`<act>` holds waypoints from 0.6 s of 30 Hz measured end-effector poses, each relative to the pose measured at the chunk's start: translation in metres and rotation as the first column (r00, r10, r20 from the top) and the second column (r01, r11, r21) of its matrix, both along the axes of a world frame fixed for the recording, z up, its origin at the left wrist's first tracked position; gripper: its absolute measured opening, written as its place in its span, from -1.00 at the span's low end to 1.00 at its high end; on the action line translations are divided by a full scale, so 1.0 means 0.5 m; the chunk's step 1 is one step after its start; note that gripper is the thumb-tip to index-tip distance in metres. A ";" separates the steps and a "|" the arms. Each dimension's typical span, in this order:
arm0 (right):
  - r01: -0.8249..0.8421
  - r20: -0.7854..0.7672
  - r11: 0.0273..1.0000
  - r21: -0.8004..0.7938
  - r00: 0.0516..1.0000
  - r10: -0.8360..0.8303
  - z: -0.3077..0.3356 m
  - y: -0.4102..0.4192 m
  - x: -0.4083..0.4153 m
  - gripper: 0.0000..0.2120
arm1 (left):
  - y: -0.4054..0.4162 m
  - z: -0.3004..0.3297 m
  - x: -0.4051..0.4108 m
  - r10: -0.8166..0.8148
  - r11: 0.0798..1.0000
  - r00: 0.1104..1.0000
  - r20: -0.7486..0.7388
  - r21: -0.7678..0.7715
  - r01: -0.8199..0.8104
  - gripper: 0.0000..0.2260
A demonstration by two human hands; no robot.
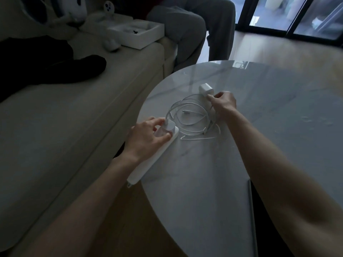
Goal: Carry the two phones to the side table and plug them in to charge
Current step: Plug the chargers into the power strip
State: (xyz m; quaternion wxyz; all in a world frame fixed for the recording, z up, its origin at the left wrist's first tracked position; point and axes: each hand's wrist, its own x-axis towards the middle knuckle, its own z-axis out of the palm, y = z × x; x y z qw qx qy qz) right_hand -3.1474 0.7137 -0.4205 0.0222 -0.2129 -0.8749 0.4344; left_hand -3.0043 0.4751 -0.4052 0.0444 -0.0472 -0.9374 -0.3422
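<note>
A white power strip [148, 164] lies along the left edge of the round marble table [259, 117]. My left hand [146, 138] grips a white charger plug [167, 127] that sits on the strip's far end. My right hand [223, 102] pinches a second white charger block [206, 89] farther back on the table. Between the two hands lies a loose tangle of white cables [191, 117]. No phone is in view.
A cream sofa [65, 117] stands left of the table, with dark cloth [46, 62], an open white box [137, 33] and white devices on it. A person in grey trousers [194, 28] sits at the sofa's far end. Glass doors [297, 13] are at the back right.
</note>
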 end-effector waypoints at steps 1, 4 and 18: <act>0.019 -0.054 0.996 -0.082 0.998 -0.023 0.004 0.004 0.001 -0.71 | -0.001 0.001 -0.002 -0.006 1.000 1.000 0.004 -0.003 0.006 -0.59; 0.060 -0.202 0.988 -0.144 0.975 -0.089 0.033 0.020 0.007 -0.78 | -0.001 0.002 -0.011 -0.007 1.000 1.000 0.020 -0.003 0.007 -0.58; -0.515 -0.463 0.735 0.441 0.571 0.678 0.292 -0.036 0.274 -0.83 | -0.075 0.043 -0.040 -0.154 0.978 0.932 0.329 0.187 0.095 -0.50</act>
